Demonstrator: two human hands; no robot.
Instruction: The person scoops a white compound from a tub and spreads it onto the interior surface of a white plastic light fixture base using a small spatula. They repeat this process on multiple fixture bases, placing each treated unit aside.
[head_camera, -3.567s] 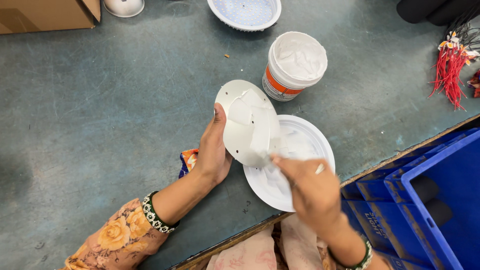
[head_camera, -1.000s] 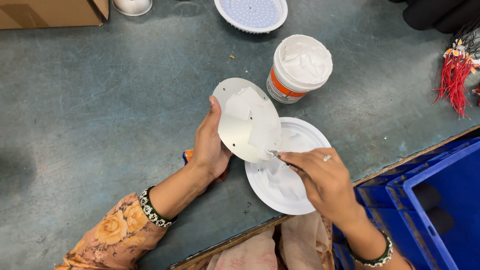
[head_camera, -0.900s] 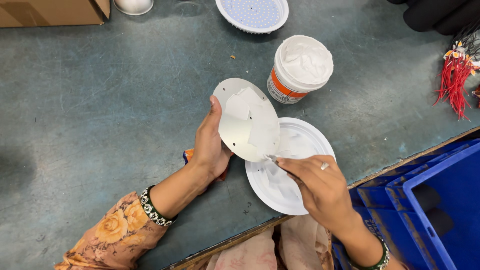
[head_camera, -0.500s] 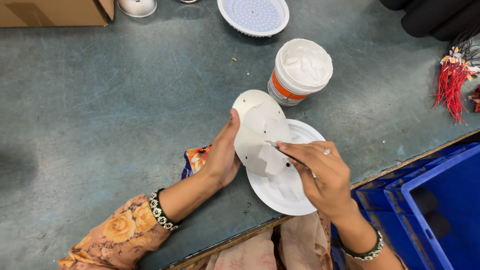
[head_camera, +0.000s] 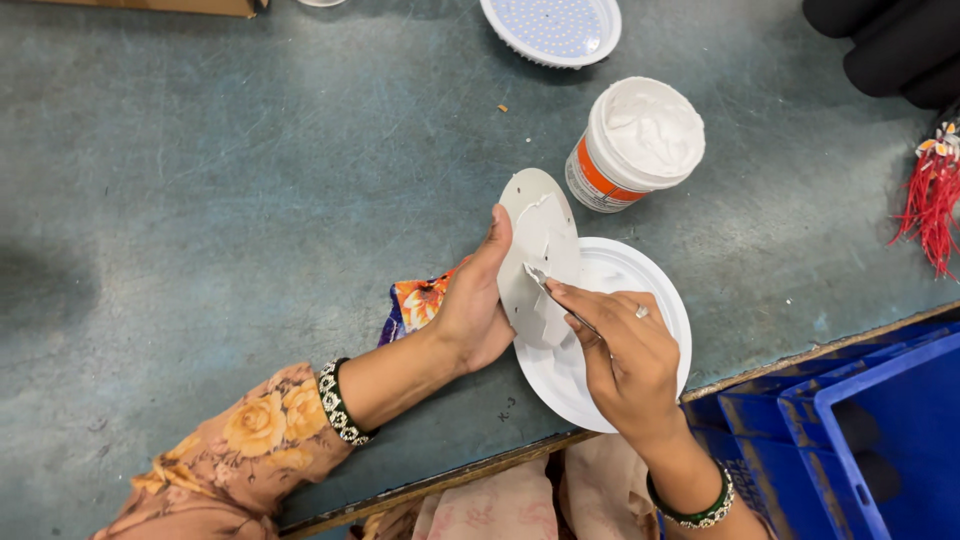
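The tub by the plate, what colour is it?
The tub is white with an orange band, filled with white paste; the head view shows it.

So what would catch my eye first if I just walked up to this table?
Probably the two hands at the centre: the left hand tilts a white disc on edge over a white round housing, while the right hand works a thin tool against it. Behind stands an open tub of white paste.

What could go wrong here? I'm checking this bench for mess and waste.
1. The left hand holds the white disc tilted on edge over the white plate while the right hand spreads paste with a thin tool; the disc might slip or paste drip.
2. The open paste tub stands close behind; a knock could tip it.
3. Paste may smear the fingers.
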